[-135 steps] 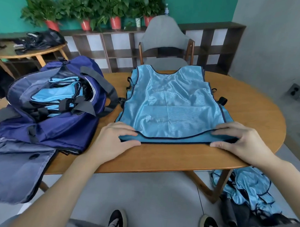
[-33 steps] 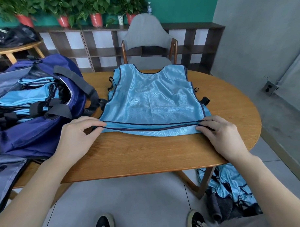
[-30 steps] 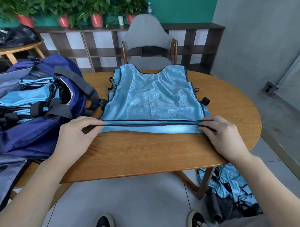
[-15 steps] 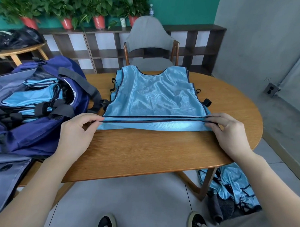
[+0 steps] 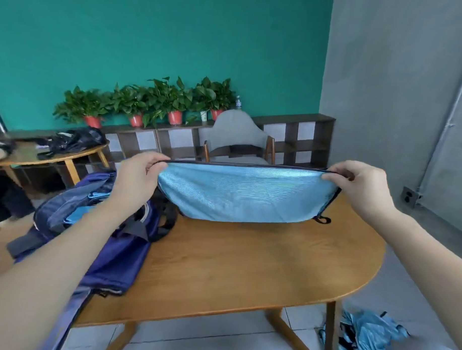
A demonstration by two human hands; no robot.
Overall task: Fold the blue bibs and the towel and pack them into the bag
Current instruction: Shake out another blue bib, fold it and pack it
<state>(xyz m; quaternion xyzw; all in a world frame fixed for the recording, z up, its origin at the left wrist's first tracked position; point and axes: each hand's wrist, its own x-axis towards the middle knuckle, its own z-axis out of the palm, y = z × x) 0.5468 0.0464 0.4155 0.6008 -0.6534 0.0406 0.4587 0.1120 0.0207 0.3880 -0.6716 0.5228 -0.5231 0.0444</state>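
The blue bib point(image 5: 246, 193), flat on the table point(image 5: 247, 267) half a second earlier, was now lifted by its hem, its lower fold touching the tabletop. The left hand point(image 5: 139, 177) and right hand point(image 5: 360, 187) each pinched a corner; the bag point(image 5: 112, 249) lay unmoved at left.

The bib point(image 5: 246, 195) was shiny light blue with dark edging along its top hem. The bag point(image 5: 112, 254) was deep purple-blue with grey panels and black straps, with pale blue fabric showing inside. The table point(image 5: 247, 269) was warm honey-brown wood. The wall point(image 5: 161, 41) was teal, the plant pots point(image 5: 174, 117) red, and the heap on the floor point(image 5: 365, 336) light blue, perhaps with black trim.
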